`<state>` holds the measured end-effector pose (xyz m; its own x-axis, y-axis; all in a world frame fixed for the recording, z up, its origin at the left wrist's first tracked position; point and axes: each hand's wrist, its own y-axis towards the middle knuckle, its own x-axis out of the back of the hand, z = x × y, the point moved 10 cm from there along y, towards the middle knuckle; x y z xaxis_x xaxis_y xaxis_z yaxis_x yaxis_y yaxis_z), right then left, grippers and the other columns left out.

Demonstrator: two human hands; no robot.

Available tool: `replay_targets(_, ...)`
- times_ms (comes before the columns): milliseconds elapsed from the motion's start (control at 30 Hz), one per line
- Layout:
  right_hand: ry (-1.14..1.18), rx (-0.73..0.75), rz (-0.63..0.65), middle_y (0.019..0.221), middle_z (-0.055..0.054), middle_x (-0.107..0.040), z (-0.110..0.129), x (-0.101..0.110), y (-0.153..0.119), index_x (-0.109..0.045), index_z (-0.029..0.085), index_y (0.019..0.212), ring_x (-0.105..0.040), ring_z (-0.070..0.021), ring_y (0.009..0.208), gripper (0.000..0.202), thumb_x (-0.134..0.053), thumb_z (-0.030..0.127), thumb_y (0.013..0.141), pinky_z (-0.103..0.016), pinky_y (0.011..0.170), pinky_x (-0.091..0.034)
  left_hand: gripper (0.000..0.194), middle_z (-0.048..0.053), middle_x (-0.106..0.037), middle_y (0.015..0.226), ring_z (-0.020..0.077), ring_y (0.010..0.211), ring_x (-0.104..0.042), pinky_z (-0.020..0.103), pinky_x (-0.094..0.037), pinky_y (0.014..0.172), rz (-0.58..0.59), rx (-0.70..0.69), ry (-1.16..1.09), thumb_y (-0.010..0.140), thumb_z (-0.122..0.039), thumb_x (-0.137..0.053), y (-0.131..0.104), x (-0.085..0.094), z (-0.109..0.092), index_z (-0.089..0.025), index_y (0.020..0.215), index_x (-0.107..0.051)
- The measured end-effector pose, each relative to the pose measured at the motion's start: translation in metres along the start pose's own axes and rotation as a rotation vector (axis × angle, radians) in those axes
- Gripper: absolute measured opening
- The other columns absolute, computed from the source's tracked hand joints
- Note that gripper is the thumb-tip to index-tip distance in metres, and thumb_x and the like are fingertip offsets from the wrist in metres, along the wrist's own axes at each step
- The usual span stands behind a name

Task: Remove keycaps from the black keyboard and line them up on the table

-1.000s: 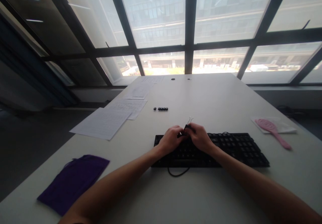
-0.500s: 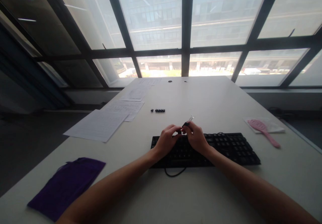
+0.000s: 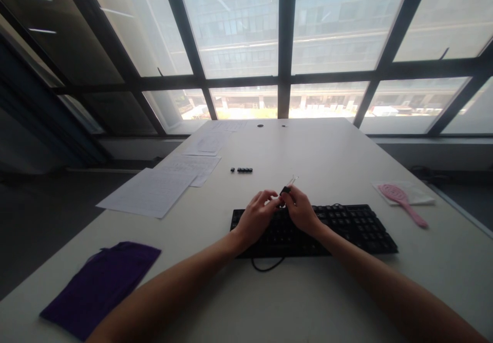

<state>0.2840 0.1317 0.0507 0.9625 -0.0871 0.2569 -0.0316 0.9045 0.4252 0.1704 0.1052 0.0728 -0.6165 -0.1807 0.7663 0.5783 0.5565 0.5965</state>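
Both hands meet above the upper middle of a black keyboard (image 3: 356, 225). My right hand (image 3: 302, 209) is closed around the black handle of a keycap puller (image 3: 285, 190), whose thin wire prongs point up and away. The fingers of my left hand (image 3: 257, 213) are bent and pinched together close to the right fingertips; whatever is between them is too small and hidden to make out. Farther back on the table lie several black keycaps (image 3: 245, 170) in a row, with a single keycap (image 3: 232, 170) to their left.
A purple cloth pouch (image 3: 102, 286) lies at the front left of the white table (image 3: 308, 158). Printed papers (image 3: 148, 191) run along the left edge. To the right, a pink hairbrush (image 3: 402, 203) rests partly on a clear plastic bag (image 3: 421, 197). A cable loop (image 3: 267, 269) sticks out at the keyboard's front.
My left fingers have shifted slightly up and right, closer to the right fingertips. The keycap puller has turned a little in my right hand. The keyboard and keycaps stay in place.
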Motion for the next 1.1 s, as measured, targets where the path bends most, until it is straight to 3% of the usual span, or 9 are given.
replay_targets(133,-0.046,0.002,-0.012,0.069,0.002,-0.057,0.002,0.001,-0.001,-0.051,0.021,0.079,-0.051,-0.0147,0.064,0.02,-0.05,0.033,0.095,-0.027,0.061,-0.04,0.02,0.007,-0.061,0.109,0.021,0.1,-0.058,0.038,-0.053,0.089,-0.008,-0.012,-0.084,0.091,-0.014,-0.06,0.002,0.002,-0.004,-0.022,0.108,-0.064)
replay_targets(233,0.019,-0.026,-0.024,0.071,0.001,-0.061,-0.001,0.002,0.0,-0.052,0.021,0.081,-0.055,-0.0149,0.064,0.02,-0.049,0.034,0.096,-0.027,0.062,-0.042,0.013,0.006,-0.062,0.104,0.0186,0.097,-0.06,0.034,-0.054,0.087,-0.082,0.068,-0.224,0.091,-0.018,-0.063,0.008,0.016,0.011,-0.022,0.103,-0.066)
replay_targets(400,0.08,-0.056,-0.02,0.075,-0.002,-0.066,-0.005,-0.001,0.001,-0.054,0.02,0.082,-0.059,-0.0155,0.065,0.022,-0.047,0.035,0.097,-0.028,0.065,-0.046,0.009,0.003,-0.069,0.091,0.0163,0.078,-0.062,0.031,-0.053,0.073,-0.08,0.286,-0.183,0.085,-0.024,-0.07,0.024,0.023,0.09,-0.02,0.094,-0.07)
replay_targets(500,0.05,-0.051,-0.011,0.074,-0.002,-0.066,-0.004,-0.001,0.002,-0.056,0.02,0.081,-0.059,-0.0155,0.065,0.023,-0.048,0.035,0.097,-0.028,0.065,-0.046,0.012,0.004,-0.072,0.091,0.0162,0.075,-0.063,0.032,-0.052,0.075,0.042,0.367,-0.078,0.083,-0.023,-0.07,0.028,0.004,0.141,-0.019,0.093,-0.071)
replay_targets(600,0.044,-0.059,-0.013,0.074,-0.003,-0.066,-0.005,0.0,0.001,-0.057,0.02,0.081,-0.059,-0.0155,0.066,0.023,-0.048,0.034,0.097,-0.028,0.065,-0.045,0.01,0.004,-0.073,0.087,0.0171,0.074,-0.062,0.032,-0.051,0.076,0.097,0.352,-0.036,0.079,-0.022,-0.073,0.03,-0.012,0.168,-0.019,0.088,-0.073)
replay_targets(733,0.042,-0.071,-0.011,0.073,-0.002,-0.065,-0.006,-0.001,0.001,-0.058,0.02,0.08,-0.059,-0.0154,0.065,0.023,-0.049,0.033,0.097,-0.028,0.065,-0.045,0.007,0.003,-0.073,0.088,0.0199,0.086,-0.061,0.036,-0.047,0.087,0.093,0.342,0.023,0.08,-0.023,-0.072,0.037,-0.021,0.181,-0.022,0.087,-0.075)
replay_targets(867,0.041,-0.075,-0.004,0.073,-0.002,-0.066,-0.007,-0.001,0.001,-0.058,0.019,0.08,-0.059,-0.0157,0.066,0.024,-0.049,0.034,0.097,-0.028,0.066,-0.045,0.008,0.004,-0.071,0.104,0.0254,0.106,-0.054,0.043,-0.039,0.1,0.05,0.362,0.097,0.081,-0.025,-0.074,0.047,-0.023,0.191,-0.024,0.088,-0.077)
replay_targets(1100,0.054,-0.095,0.008,0.075,-0.003,-0.067,-0.01,-0.002,0.001,-0.058,0.02,0.08,-0.06,-0.0165,0.066,0.024,-0.049,0.036,0.096,-0.029,0.065,-0.047,0.012,0.005,-0.064,0.116,0.0281,0.111,-0.047,0.044,-0.038,0.097,0.005,0.409,0.182,0.076,-0.024,-0.079,0.057,-0.027,0.207,-0.026,0.088,-0.077)
